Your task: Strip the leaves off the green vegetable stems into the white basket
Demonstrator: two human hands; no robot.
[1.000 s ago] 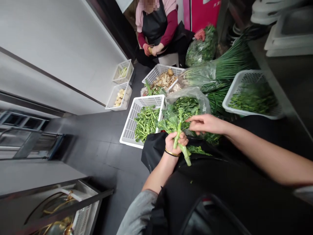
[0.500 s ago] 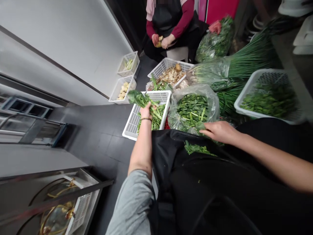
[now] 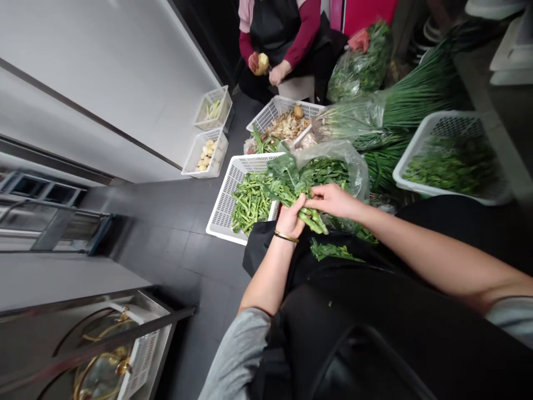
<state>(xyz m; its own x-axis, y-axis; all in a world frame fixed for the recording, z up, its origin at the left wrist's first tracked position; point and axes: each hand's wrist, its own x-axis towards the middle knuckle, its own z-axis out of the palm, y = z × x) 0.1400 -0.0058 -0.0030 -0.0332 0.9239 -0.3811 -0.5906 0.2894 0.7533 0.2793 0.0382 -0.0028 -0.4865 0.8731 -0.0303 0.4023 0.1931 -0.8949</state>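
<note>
Both my hands meet on a bunch of leafy green stalks [image 3: 291, 189] held over my black apron [image 3: 375, 311]. My left hand [image 3: 290, 219], with a gold bangle at the wrist, is closed round the stems from below. My right hand [image 3: 331, 200] pinches the same stems from the right. Just left of them a white perforated basket [image 3: 225, 200] on the floor holds trimmed green stalks. Behind my hands an open clear plastic bag [image 3: 353, 166] is full of the same leafy greens. A loose leaf scrap [image 3: 331, 251] lies on the apron.
Another person in a red top and black apron [image 3: 283, 33] sits ahead, holding a potato. More white baskets [image 3: 206, 153] line the grey wall. A basket of greens [image 3: 452, 166] is at right, long chives [image 3: 408, 105] behind. A steel rack [image 3: 104, 344] stands at lower left on dark floor tiles.
My left hand came back from the white basket, where it left the earlier stalks. Both hands now hold a fresh bunch of greens by the bag.
</note>
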